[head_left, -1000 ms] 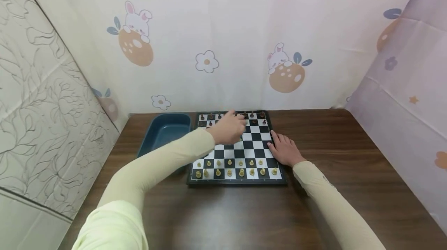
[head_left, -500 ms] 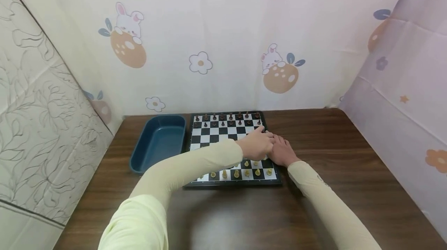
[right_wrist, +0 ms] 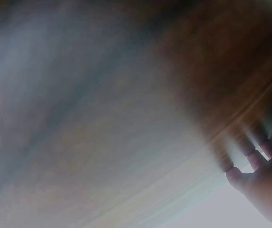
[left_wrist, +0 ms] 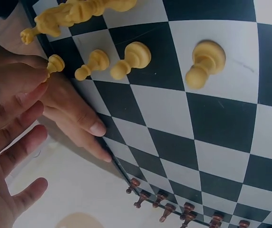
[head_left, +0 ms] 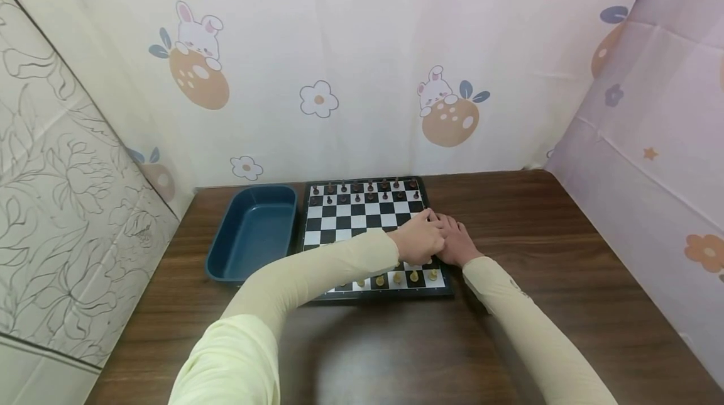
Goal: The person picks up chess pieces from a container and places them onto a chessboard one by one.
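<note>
In the left wrist view, a pale yellow pawn (left_wrist: 56, 62) stands at the chessboard's edge, its head hidden by the fingers of my left hand (left_wrist: 12, 114). Thumb and index finger pinch it, while the other fingers are spread. From the head view, this left hand (head_left: 420, 239) crosses the chessboard (head_left: 373, 221) and overlaps my right hand (head_left: 455, 241). That right hand rests along the board's right edge with fingers extended. More pale pawns (left_wrist: 135, 57) line the same row. Dark chess pieces (head_left: 370, 186) fill the two far rows.
Left of the board sits a blue tray (head_left: 256, 232) on the brown wooden table (head_left: 362, 355). A patterned cloth (head_left: 362, 128) hangs behind the table, with another panel on the right. Larger pale pieces (head_left: 397, 277) stand in the near row, partly behind the left sleeve.
My left hand has come from above the far rows rightward and nearer, to beside the right hand. Its fingers now pinch the pawn at the edge. The right hand stays at the board's edge.
</note>
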Demonstrator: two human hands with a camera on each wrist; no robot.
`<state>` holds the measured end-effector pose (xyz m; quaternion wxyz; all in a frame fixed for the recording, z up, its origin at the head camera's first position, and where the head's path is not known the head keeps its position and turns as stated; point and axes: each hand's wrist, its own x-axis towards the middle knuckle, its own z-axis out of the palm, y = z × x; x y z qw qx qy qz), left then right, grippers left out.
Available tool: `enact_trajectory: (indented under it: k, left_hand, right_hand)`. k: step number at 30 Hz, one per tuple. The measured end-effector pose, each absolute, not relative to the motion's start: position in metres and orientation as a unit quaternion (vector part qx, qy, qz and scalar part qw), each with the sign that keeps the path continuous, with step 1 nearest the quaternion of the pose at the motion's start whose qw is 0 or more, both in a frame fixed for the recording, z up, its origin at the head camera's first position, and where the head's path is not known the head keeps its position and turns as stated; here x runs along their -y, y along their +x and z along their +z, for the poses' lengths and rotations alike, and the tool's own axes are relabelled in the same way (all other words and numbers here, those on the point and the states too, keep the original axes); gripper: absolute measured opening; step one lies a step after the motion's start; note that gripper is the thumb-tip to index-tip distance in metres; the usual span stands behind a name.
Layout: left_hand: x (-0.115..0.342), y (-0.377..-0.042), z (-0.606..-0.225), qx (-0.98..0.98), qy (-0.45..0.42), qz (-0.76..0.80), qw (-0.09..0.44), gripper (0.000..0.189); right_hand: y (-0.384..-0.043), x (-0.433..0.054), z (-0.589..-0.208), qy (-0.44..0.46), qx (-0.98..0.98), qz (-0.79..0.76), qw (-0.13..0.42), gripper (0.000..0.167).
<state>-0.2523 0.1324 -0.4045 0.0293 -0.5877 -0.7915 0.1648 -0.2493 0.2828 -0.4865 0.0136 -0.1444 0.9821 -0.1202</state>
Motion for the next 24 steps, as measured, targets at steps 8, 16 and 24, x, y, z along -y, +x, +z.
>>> enact_trajectory:
  k: [8, 16, 24]
  left_hand:
    - [-0.134, -0.250, -0.412, 0.790, -0.588, 0.171, 0.021, 0.018]
    - [-0.130, -0.249, -0.416, 0.797, -0.581, 0.165, 0.017, 0.018]
    - [-0.109, -0.258, -0.399, 0.830, -0.542, 0.132, 0.006, 0.024]
  right_hand:
    - [-0.246, -0.278, -0.483, -0.154, -0.979, -0.136, 0.001, 0.067]
    - [-0.248, -0.273, -0.485, -0.169, -0.976, -0.136, -0.007, 0.069]
    - [-0.261, -0.279, -0.497, -0.122, -0.984, -0.125, 0.043, 0.065]
